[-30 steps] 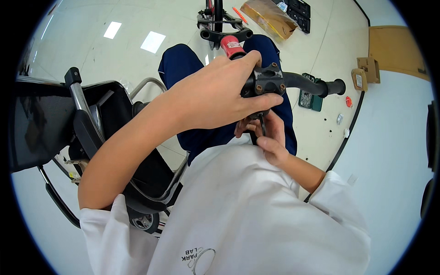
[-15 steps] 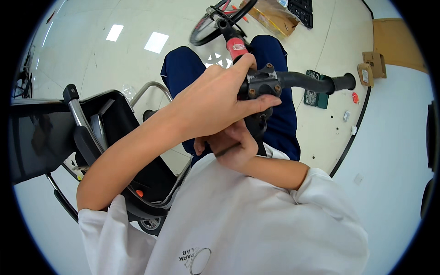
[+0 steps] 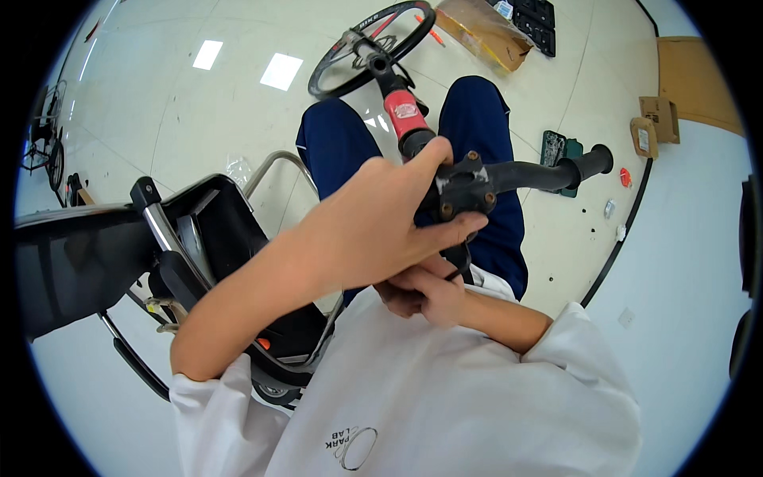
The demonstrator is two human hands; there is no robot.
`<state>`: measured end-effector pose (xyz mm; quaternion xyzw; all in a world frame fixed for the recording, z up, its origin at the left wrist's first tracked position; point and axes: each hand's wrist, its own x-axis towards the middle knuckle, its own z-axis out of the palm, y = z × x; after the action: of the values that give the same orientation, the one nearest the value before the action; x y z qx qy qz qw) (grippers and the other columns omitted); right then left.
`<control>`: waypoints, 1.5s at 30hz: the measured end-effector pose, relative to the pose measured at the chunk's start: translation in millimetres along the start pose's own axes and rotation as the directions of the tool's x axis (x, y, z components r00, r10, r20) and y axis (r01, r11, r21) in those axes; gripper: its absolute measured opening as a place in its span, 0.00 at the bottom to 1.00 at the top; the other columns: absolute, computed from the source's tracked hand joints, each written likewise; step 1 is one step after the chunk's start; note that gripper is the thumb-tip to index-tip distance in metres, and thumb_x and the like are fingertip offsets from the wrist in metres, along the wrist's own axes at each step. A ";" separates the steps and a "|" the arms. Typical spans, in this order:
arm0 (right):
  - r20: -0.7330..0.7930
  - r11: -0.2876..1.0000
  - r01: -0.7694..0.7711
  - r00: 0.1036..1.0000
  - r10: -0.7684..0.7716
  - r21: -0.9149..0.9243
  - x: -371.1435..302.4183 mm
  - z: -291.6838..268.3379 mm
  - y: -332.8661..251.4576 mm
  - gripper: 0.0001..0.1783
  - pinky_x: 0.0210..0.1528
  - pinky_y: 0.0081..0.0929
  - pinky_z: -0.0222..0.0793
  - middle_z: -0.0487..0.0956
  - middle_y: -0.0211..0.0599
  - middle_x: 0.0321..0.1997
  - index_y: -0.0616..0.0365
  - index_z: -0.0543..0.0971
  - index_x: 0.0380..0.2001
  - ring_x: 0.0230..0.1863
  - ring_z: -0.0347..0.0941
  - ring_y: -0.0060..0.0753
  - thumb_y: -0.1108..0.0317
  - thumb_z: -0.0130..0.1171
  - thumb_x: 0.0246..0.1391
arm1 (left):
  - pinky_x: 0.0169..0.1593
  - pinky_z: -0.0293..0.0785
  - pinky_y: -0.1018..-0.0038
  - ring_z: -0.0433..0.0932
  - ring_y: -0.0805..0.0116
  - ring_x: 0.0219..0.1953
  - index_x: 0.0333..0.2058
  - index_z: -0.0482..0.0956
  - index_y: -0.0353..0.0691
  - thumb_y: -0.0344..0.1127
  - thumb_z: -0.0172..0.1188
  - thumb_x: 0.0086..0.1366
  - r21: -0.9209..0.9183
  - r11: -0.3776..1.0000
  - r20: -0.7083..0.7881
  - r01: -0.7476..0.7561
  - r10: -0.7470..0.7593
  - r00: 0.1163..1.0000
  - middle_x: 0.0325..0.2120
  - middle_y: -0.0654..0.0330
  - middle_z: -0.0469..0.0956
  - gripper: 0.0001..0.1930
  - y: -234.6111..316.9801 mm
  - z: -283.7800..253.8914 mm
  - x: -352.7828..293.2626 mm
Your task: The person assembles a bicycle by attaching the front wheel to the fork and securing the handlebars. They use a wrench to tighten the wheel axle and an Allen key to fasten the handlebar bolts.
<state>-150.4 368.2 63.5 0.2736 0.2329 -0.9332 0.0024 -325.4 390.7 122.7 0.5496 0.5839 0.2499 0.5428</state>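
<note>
My left hand (image 3: 381,207) is wrapped round the black handlebar stem (image 3: 469,191), its thumb along the near side of the bolted clamp. From this clamp the black handlebar (image 3: 532,176) runs out to the right, ending in a grip. Just below, my right hand (image 3: 433,294) is closed around a slim black bent rod (image 3: 461,269) that looks like a hex key. Its tip reaches up toward the stem's underside; where it meets the stem I cannot tell. Beyond the stem, a red tube (image 3: 405,113) leads away between my knees to a spoked wheel (image 3: 421,40).
A black chair with metal arms (image 3: 214,211) stands close on my left. On the floor lie an open cardboard box (image 3: 481,36), a black tool case (image 3: 536,24) and a green case (image 3: 572,149). Small cartons (image 3: 660,119) sit by the right wall.
The stem and handlebar sit slightly lower in view, and more of the wheel shows. My right hand has turned and shifted right and down; my left hand keeps its hold on the stem.
</note>
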 end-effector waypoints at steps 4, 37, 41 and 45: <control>0.009 0.996 -0.055 0.998 0.056 -0.067 -10.6 0.7 -9.7 0.09 0.19 0.18 0.49 0.66 0.32 0.20 0.60 0.70 0.40 0.15 0.54 0.19 0.71 0.42 0.58 | 0.22 0.69 0.65 0.78 0.46 0.20 0.44 0.68 0.34 0.42 0.66 0.62 -0.056 0.996 -0.073 -0.074 0.070 0.995 0.18 0.48 0.76 0.21 -2.5 3.8 -9.2; -0.307 0.745 -0.178 0.951 -0.038 -0.642 -65.4 -136.4 -46.9 0.12 0.17 0.31 0.57 0.72 0.30 0.17 0.55 0.77 0.27 0.12 0.63 0.23 0.60 0.57 0.61 | 0.24 0.67 0.69 0.78 0.51 0.21 0.44 0.67 0.37 0.40 0.67 0.62 0.095 0.995 0.056 0.023 -0.028 0.998 0.21 0.52 0.78 0.21 3.3 -6.7 -4.5; -0.367 0.988 -0.102 0.920 0.139 0.118 28.0 -133.0 -60.0 0.23 0.20 0.22 0.68 0.78 0.27 0.23 0.54 0.80 0.33 0.17 0.71 0.25 0.44 0.54 0.62 | 0.26 0.68 0.59 0.76 0.45 0.21 0.45 0.66 0.33 0.44 0.63 0.65 0.133 0.989 0.111 0.063 -0.078 0.991 0.17 0.48 0.75 0.22 6.6 -7.4 -3.5; -0.144 0.908 -0.002 0.987 0.068 0.420 101.9 -122.5 -41.2 0.30 0.33 0.28 0.78 0.82 0.39 0.29 0.59 0.79 0.37 0.26 0.79 0.35 0.38 0.53 0.59 | 0.22 0.66 0.67 0.77 0.50 0.19 0.42 0.66 0.36 0.42 0.68 0.62 0.126 0.991 0.016 -0.040 0.038 0.999 0.18 0.51 0.75 0.22 -3.2 -0.6 -7.9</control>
<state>-180.0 470.9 -61.7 0.3439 0.0220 -0.9370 -0.0576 -328.6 382.8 122.8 0.5959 0.5841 0.2193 0.5056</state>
